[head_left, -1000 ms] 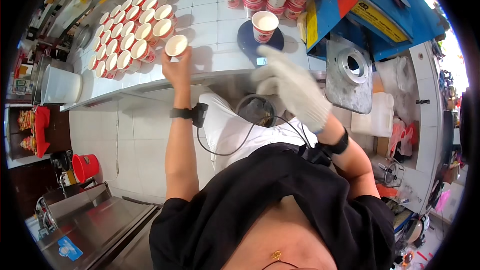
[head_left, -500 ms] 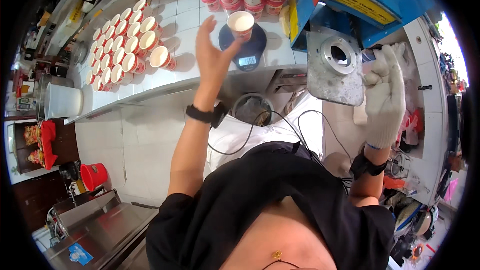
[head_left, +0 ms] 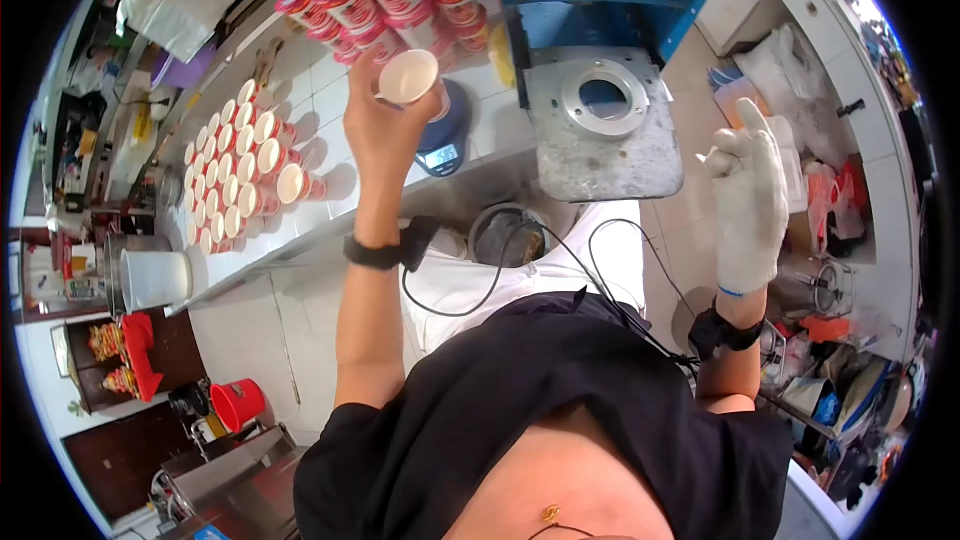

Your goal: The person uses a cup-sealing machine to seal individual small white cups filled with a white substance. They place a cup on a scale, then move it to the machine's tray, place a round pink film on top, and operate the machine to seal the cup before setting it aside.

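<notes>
My bare left hand (head_left: 385, 130) is closed around a paper cup (head_left: 408, 78), thumb on its right side and fingers on its left. The cup is upright and pale inside. It is over a dark round digital scale (head_left: 455, 120) with a lit display; whether its base still touches the scale I cannot tell. On the right, my right hand (head_left: 750, 205) wears a white knit glove. It is raised with a finger stretched up, the others partly bent, and nothing shows in it. The nearest thing to it is a metal plate with a round flanged opening (head_left: 610, 155), part of a blue machine.
Rows of open red-and-white paper cups (head_left: 240, 165) stand on the white tiled counter (head_left: 325, 90). Stacked pink-lidded cups (head_left: 375, 0) rise behind the scale. The blue machine (head_left: 600, 15) is at the back right. Below the counter edge is a dark bin (head_left: 505, 235); a cable crosses my lap.
My left hand, apart from the cup before, has closed around it. The whole view has turned, shifting the counter and machine leftward. The gloved right hand stays raised, holding nothing visible.
</notes>
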`<action>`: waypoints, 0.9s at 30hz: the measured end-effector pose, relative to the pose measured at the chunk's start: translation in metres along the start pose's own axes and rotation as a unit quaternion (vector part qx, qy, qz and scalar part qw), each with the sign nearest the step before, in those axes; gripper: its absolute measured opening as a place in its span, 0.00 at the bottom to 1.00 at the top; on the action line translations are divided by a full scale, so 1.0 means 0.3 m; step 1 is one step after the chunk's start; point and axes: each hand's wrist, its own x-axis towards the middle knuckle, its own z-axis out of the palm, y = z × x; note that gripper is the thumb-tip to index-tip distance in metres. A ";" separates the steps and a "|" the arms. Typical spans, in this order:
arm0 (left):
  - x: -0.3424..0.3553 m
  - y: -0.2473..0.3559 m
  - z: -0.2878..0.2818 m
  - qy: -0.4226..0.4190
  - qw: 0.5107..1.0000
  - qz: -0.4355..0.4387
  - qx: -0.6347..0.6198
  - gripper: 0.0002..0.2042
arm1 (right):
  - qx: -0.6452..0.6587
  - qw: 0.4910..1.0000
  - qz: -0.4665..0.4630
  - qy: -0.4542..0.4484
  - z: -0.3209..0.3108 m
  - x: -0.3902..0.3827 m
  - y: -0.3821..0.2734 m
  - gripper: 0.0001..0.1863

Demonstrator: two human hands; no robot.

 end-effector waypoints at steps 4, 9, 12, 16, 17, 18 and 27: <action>0.001 0.274 -0.009 -0.082 0.992 0.091 -0.035 0.41 | 0.034 0.999 0.015 -0.031 -0.044 0.023 0.016 0.25; -0.018 0.419 0.172 -0.160 0.973 0.111 -0.122 0.41 | -0.096 0.992 -0.066 -0.041 -0.107 0.042 0.070 0.22; -0.049 0.418 0.289 -0.183 0.969 0.110 -0.125 0.41 | 0.098 0.994 0.038 -0.026 -0.132 0.035 0.045 0.20; -0.092 0.384 0.384 -0.161 0.974 0.152 -0.054 0.39 | -0.059 0.997 -0.052 -0.006 -0.146 0.012 0.054 0.20; -0.107 0.367 0.394 -0.161 0.973 0.161 -0.049 0.39 | -0.003 1.000 -0.015 0.014 -0.142 0.004 0.043 0.21; -0.116 0.345 0.407 -0.159 0.971 0.173 -0.043 0.39 | 0.055 0.998 0.020 0.032 -0.142 0.002 0.033 0.21; 0.050 0.520 0.269 -0.128 0.951 0.281 0.029 0.17 | 0.134 0.989 0.038 0.050 -0.176 0.032 0.025 0.20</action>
